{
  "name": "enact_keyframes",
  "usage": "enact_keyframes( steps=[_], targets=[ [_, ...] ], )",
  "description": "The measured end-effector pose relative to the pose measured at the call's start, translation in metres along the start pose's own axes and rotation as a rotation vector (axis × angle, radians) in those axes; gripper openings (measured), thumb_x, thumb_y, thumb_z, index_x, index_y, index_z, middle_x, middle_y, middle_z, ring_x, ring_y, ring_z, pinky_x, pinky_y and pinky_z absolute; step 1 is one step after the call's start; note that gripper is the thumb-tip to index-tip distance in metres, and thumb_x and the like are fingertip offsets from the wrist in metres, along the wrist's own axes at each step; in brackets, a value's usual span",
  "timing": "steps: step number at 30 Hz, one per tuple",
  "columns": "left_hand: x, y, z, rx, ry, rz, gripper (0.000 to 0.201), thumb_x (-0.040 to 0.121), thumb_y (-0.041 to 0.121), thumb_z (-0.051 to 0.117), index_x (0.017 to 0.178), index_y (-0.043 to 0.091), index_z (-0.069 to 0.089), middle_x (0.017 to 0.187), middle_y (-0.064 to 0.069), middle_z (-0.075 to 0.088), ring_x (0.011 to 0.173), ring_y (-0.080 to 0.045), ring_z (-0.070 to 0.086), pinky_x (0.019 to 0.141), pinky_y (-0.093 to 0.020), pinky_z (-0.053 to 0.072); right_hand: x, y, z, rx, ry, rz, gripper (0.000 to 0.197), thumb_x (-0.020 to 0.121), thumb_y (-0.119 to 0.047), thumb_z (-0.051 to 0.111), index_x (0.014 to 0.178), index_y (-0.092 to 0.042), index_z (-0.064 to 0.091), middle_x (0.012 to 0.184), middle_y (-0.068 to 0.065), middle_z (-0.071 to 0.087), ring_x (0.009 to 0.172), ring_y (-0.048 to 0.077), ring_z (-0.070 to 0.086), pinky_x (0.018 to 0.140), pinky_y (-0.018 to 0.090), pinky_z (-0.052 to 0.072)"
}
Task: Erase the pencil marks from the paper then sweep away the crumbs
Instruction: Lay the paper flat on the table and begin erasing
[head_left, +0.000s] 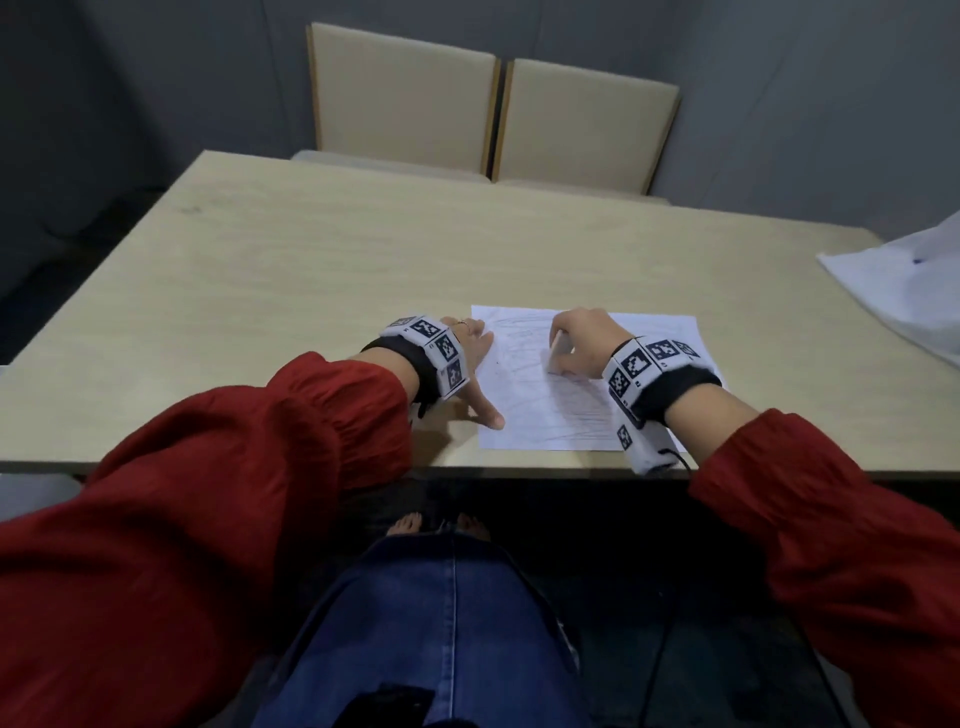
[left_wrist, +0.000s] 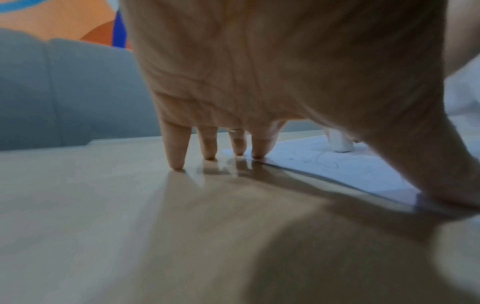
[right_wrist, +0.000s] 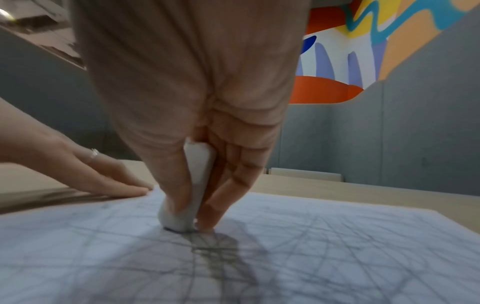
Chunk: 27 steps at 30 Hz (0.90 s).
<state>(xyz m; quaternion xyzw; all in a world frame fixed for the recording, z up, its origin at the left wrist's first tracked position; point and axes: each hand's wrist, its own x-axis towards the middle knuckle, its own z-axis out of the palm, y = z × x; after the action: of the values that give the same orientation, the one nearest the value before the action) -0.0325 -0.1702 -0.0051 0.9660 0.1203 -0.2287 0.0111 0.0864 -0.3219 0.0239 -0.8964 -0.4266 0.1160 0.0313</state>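
**Erasing under way: eraser end-down on the sheet, left hand pinning the edge**

While the paper (head_left: 597, 384) lies flat near the front edge of the table (head_left: 260, 270), its surface is crossed with grey pencil marks (right_wrist: 337, 246) that run over most of the sheet in the right wrist view. Erasing therefore looks far from finished. No crumbs can be made out in any view; too small or too blurred to tell.

The white eraser (right_wrist: 189, 197) stands nearly upright with its lower end on the paper, in the left half of the sheet. The right hand (head_left: 584, 340) grasps it, thumb on one flat face and fingers on the other, fingertips close to the paper. Holding it low and on end probably puts pressure on a small patch and keeps the eraser from bending.

The left hand (head_left: 470, 364) is spread with fingers straight, grasping nothing. Its thumb and index fingertip press on the left edge of the sheet; the other fingertips rest on the table just beside it. This likely keeps the paper from sliding or creasing under the rubbing.

Two pale chairs (head_left: 493, 114) stand at the far side. Loose white sheets (head_left: 904, 291) lie at the right edge of the table, well apart.
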Motion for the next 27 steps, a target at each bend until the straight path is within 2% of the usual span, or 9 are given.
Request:
enact_keyframes(
  steps=[3, 6, 8, 10, 14, 19, 23, 25, 27],
  targets=[
    [0.0, 0.005, -0.01, 0.03, 0.038, -0.036, 0.108, 0.049, 0.097, 0.045, 0.121, 0.016, 0.057, 0.132, -0.008, 0.046, 0.122, -0.029, 0.047, 0.096, -0.048, 0.045, 0.011, 0.004, -0.002, -0.027, -0.006, 0.04, 0.016, 0.083, -0.006, 0.063, 0.099, -0.007, 0.062, 0.11, 0.011, 0.061, 0.102, 0.029, 0.058, 0.072, 0.031, 0.046],
    [0.011, 0.006, -0.021, -0.052, 0.094, -0.077, 0.071, 0.076, 0.071, 0.06, 0.111, 0.01, 0.066, 0.12, -0.009, 0.054, 0.109, -0.027, 0.054, 0.082, -0.034, 0.045, 0.017, 0.003, -0.004, -0.05, 0.024, 0.01, 0.009, 0.083, -0.005, 0.059, 0.09, -0.01, 0.057, 0.106, 0.013, 0.063, 0.099, 0.03, 0.059, 0.067, 0.028, 0.038],
    [0.021, 0.002, -0.026, -0.126, 0.118, -0.12, 0.073, 0.074, 0.065, 0.068, 0.118, 0.008, 0.062, 0.125, -0.012, 0.052, 0.109, -0.029, 0.055, 0.087, -0.035, 0.047, 0.018, 0.001, -0.004, -0.025, 0.016, -0.036, 0.009, 0.081, -0.006, 0.062, 0.089, -0.009, 0.058, 0.098, 0.009, 0.062, 0.095, 0.027, 0.058, 0.066, 0.026, 0.036],
    [0.039, -0.003, -0.028, -0.203, 0.162, -0.163, 0.088, 0.064, 0.069, 0.073, 0.126, 0.01, 0.054, 0.126, -0.011, 0.049, 0.11, -0.034, 0.055, 0.094, -0.044, 0.048, 0.018, 0.0, -0.004, 0.043, -0.011, -0.071, 0.018, 0.077, -0.012, 0.074, 0.085, -0.013, 0.058, 0.089, 0.002, 0.058, 0.085, 0.02, 0.055, 0.061, 0.026, 0.037],
    [0.068, -0.008, -0.031, -0.269, 0.156, -0.176, 0.104, 0.045, 0.078, 0.072, 0.12, 0.011, 0.048, 0.12, -0.011, 0.05, 0.108, -0.033, 0.055, 0.091, -0.047, 0.05, 0.027, 0.01, -0.006, 0.126, -0.037, -0.032, 0.025, 0.075, -0.019, 0.078, 0.083, -0.016, 0.055, 0.089, -0.002, 0.056, 0.083, 0.014, 0.051, 0.055, 0.018, 0.036],
    [0.038, -0.003, -0.036, -0.378, 0.166, -0.177, 0.099, 0.06, 0.052, 0.087, 0.138, 0.011, 0.042, 0.132, -0.009, 0.049, 0.118, -0.031, 0.053, 0.097, -0.046, 0.048, 0.036, 0.025, -0.011, 0.038, -0.009, 0.079, 0.022, 0.085, -0.013, 0.065, 0.105, -0.009, 0.059, 0.113, 0.008, 0.059, 0.1, 0.022, 0.053, 0.07, 0.024, 0.038],
    [0.032, -0.004, -0.031, -0.517, 0.244, -0.134, 0.087, 0.075, 0.03, 0.083, 0.147, 0.017, 0.035, 0.138, -0.011, 0.052, 0.124, -0.029, 0.052, 0.098, -0.035, 0.044, 0.037, 0.022, -0.009, 0.012, -0.044, 0.107, 0.017, 0.084, -0.01, 0.061, 0.098, -0.014, 0.053, 0.11, 0.008, 0.057, 0.089, 0.02, 0.046, 0.058, 0.025, 0.035],
    [0.026, -0.003, -0.033, -0.557, 0.277, -0.099, 0.077, 0.085, 0.021, 0.074, 0.149, 0.023, 0.032, 0.137, -0.011, 0.054, 0.122, -0.027, 0.053, 0.088, -0.031, 0.042, 0.035, 0.021, -0.009, -0.03, -0.036, 0.09, 0.015, 0.085, -0.009, 0.059, 0.093, -0.014, 0.047, 0.105, 0.009, 0.054, 0.087, 0.021, 0.045, 0.061, 0.026, 0.035],
    [0.017, -0.001, -0.034, -0.586, 0.314, -0.09, 0.075, 0.088, 0.014, 0.068, 0.15, 0.031, 0.029, 0.135, -0.012, 0.054, 0.104, -0.026, 0.059, 0.074, -0.029, 0.043, 0.031, 0.02, -0.009, -0.019, -0.003, 0.078, 0.016, 0.086, -0.01, 0.058, 0.092, -0.014, 0.044, 0.104, 0.011, 0.051, 0.086, 0.024, 0.046, 0.067, 0.029, 0.036]
  ],
)
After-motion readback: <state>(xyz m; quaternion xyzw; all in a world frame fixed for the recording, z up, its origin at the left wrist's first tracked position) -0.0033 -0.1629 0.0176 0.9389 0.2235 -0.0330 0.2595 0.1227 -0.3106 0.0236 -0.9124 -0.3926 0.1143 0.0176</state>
